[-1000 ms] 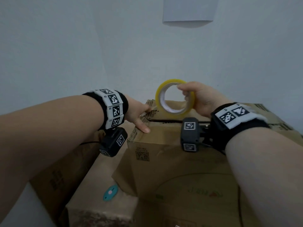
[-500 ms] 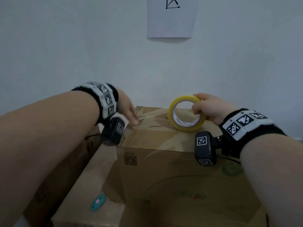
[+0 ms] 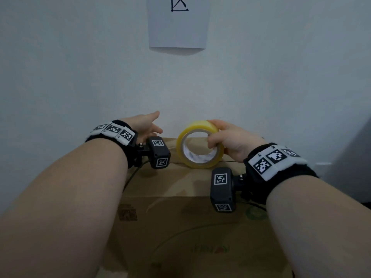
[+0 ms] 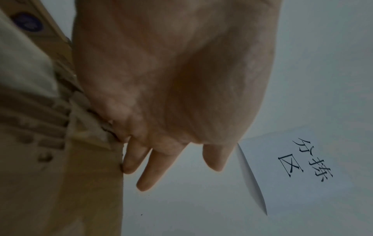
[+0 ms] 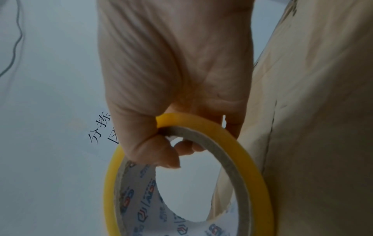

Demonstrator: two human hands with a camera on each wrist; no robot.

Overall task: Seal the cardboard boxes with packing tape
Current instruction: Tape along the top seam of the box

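A brown cardboard box (image 3: 180, 223) fills the lower middle of the head view, its top seam running left to right under both hands. My right hand (image 3: 226, 137) grips a yellow roll of packing tape (image 3: 198, 145), thumb through the core, and holds it upright on the box top near the far edge. The right wrist view shows the tape roll (image 5: 248, 159) pinched at its rim beside the box wall (image 5: 322, 127). My left hand (image 3: 146, 125) rests at the box's far left corner with fingers (image 4: 153, 169) straight, the little finger touching the cardboard edge (image 4: 96, 159).
A plain white wall (image 3: 80, 77) stands right behind the box. A white paper sign (image 3: 177, 23) with black characters hangs on it above the hands. A thin cable (image 3: 130, 177) runs from the left wrist camera down over the box.
The view has tilted up and closed in on the box. The right hand brought the tape roll down onto the box top. The left hand slid back to the far corner and straightened its fingers.
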